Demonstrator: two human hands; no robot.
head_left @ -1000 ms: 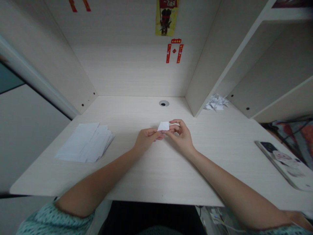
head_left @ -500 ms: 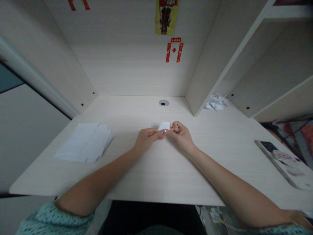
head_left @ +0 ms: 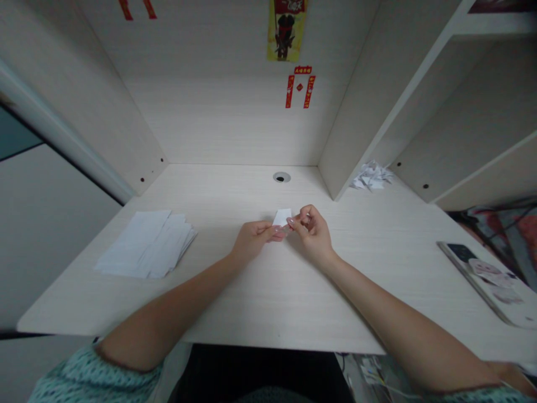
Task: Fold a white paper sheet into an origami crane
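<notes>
A small folded white paper (head_left: 282, 217) is held just above the pale wooden desk (head_left: 268, 291), near its middle. My left hand (head_left: 254, 239) pinches the paper's lower left edge with thumb and forefinger. My right hand (head_left: 312, 234) pinches its right edge, fingers curled close together. The two hands almost touch at the paper, and most of it is hidden behind my fingertips.
A stack of white sheets (head_left: 146, 244) lies at the left of the desk. A heap of folded white paper pieces (head_left: 371, 176) sits in the shelf nook at the back right. A phone (head_left: 489, 275) lies at the right edge. A cable hole (head_left: 281, 177) is at the back.
My right hand's fingers have curled in and shifted slightly on the paper's right edge. The left hand and the paper have stayed almost in place.
</notes>
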